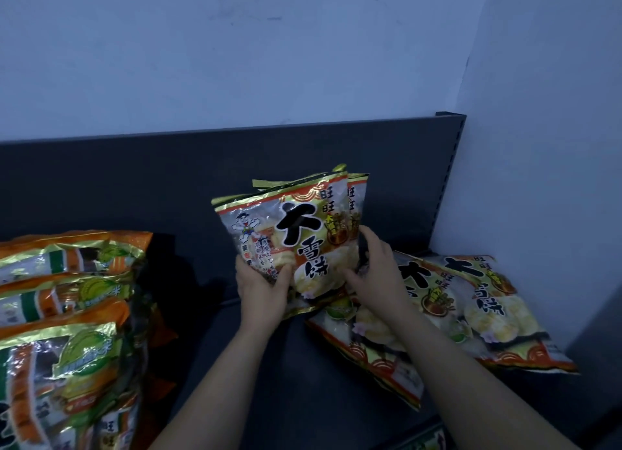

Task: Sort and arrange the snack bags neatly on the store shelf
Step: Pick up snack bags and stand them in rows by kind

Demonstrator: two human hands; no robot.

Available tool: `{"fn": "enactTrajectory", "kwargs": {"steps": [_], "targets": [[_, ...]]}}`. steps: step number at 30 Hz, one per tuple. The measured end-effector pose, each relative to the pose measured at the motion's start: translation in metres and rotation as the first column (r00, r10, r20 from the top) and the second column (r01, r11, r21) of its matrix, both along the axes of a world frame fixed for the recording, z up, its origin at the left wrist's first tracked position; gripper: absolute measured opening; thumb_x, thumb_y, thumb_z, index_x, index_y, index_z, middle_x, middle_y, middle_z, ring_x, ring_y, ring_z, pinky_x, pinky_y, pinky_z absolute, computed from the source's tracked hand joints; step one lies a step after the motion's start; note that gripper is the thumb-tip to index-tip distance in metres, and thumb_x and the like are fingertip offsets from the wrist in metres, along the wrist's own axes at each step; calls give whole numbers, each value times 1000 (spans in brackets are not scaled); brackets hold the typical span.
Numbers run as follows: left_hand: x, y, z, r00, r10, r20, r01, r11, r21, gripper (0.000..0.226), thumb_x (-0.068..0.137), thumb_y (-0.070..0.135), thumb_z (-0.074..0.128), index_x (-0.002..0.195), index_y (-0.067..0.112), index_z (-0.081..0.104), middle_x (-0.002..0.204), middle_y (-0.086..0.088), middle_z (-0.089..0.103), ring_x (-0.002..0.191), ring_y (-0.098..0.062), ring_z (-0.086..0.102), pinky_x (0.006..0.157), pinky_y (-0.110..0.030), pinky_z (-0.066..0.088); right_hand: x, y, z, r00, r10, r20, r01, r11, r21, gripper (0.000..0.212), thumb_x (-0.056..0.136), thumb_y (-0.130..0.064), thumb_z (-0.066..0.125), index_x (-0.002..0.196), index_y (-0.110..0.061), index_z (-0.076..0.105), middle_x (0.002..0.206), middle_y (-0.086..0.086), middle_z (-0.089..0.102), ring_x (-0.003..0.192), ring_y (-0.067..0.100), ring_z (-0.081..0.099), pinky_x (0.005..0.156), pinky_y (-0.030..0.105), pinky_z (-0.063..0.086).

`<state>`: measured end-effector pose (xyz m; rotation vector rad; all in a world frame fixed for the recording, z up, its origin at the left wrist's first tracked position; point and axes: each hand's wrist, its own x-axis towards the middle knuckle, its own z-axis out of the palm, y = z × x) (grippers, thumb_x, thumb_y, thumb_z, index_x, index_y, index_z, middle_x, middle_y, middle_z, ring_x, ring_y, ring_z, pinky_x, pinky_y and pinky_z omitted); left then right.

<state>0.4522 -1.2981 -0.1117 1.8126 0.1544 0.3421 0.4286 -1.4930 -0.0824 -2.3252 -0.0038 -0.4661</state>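
Note:
A snack bag point(296, 227) with black characters and a cartoon boy stands upright at the middle of the dark shelf point(208, 342), with at least one more like it directly behind. My left hand point(262, 288) grips its lower left corner, thumb across the front. My right hand point(377, 271) rests against the upright bags' lower right side, fingers spread. To the right, two or three bags of the same kind point(471, 308) lie flat and overlapping, partly under my right forearm.
A stack of orange and green snack bags point(67, 315) fills the shelf's left side. The dark back panel point(134, 180) rises behind. A pale wall point(538, 147) closes off the right end. Bare shelf lies between the left stack and the upright bags.

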Motion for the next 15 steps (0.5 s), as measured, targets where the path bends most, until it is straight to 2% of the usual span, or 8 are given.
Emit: {"fn": "enactTrajectory", "kwargs": {"steps": [1,3,5,8,12,15], "targets": [[-3,0,2,999,34,15,-34,999,-8,101,66,57,69,145,15,21,141,-12,42,131,-32,43,108,-52,38,-3,-3,1,1000,-22,0,22,1000,-19,76,92,-29,65,153,-28,19,152,4,28,128,20,44,94,23,35],[-9,-2,7,998,57,33,-57,998,-3,97,77,42,74,149,10,17,143,-15,39,133,-34,38,111,-51,34,-11,-9,1,997,-68,-24,68,997,-23,74,92,-30,64,152,-25,20,153,6,25,133,22,39,100,24,34],[-10,-2,5,998,60,20,-61,998,23,95,85,31,72,152,9,10,148,-18,32,137,-35,31,113,-48,30,-17,-18,1,991,-120,-60,118,993,-23,75,91,-33,64,152,-24,21,154,9,23,134,26,40,107,33,38],[-12,-2,5,998,55,19,-56,997,43,100,87,33,70,154,10,0,154,-20,23,141,-37,25,115,-47,26,-28,-34,-1,964,-227,-136,222,974,-48,79,88,-42,66,151,-20,23,153,14,24,137,30,34,109,41,36],[-23,-6,3,998,63,-11,-62,996,69,106,87,35,70,154,9,-9,159,-19,9,144,-38,15,115,-46,20,-45,-53,-7,889,-402,-219,370,913,-175,90,81,-58,65,149,-17,25,151,20,31,138,36,29,110,45,32],[-33,-10,-2,997,73,-4,-72,988,134,108,85,39,71,154,13,-8,159,-18,5,144,-38,13,115,-49,20,-51,-65,-21,824,-450,-345,427,893,-145,94,75,-59,70,149,-21,25,152,19,31,140,38,25,111,45,29]]}}
